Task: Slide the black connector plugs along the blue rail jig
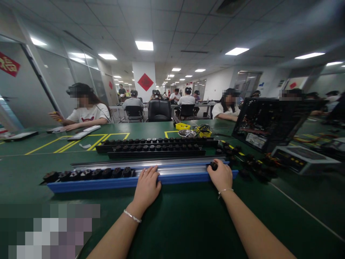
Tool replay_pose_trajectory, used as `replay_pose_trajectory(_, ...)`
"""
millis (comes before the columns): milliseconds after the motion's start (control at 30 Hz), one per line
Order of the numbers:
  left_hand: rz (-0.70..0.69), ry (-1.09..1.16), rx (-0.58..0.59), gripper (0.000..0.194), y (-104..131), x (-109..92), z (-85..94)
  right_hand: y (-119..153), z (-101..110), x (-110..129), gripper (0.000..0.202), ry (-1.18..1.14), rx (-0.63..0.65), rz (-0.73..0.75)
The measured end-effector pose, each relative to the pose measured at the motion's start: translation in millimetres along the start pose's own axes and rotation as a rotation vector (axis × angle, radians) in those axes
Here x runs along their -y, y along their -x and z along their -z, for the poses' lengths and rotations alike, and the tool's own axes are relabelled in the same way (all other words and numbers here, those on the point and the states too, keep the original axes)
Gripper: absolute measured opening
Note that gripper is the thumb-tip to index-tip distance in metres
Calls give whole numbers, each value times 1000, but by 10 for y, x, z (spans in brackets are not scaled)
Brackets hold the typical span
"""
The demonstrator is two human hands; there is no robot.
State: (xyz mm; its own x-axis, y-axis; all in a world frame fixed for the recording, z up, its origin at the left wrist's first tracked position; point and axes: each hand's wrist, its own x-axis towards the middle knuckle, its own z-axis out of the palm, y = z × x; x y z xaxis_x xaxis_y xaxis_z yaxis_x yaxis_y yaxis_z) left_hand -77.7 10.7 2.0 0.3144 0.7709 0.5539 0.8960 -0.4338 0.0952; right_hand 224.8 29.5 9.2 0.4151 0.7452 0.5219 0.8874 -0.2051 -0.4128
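A long blue-sided metal channel (185, 178) lies crosswise in front of me, with a silvery inside. Several black round-topped socket modules (107, 173) sit in a row in its left half. My left hand (147, 185) lies over the middle of the channel, fingers reaching across it and thumb by the near wall, just right of the last socket module. Near the channel's right end, my right hand (222, 175) pinches a black socket module (214, 166) between thumb and fingers, above the channel.
Behind are two black strips (156, 154) filled with modules. Loose black parts (253, 165) lie right, beside an open computer case (269, 122) and a power supply (304, 158). Yellow bins (182, 126) and a metal bowl (187, 133) stand farther back. People sit across the green table (188, 223).
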Motion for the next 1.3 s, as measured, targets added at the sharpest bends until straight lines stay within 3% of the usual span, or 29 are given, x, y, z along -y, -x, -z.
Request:
replay_pose_trajectory(633,4,16,-1,21,-7,4,7,-10,-17,-42,36,-15,-37,-23)
replay_pose_trajectory(1300,5,1,5,21,-10,-8,16,-65,32,-183,36,23,-73,-145)
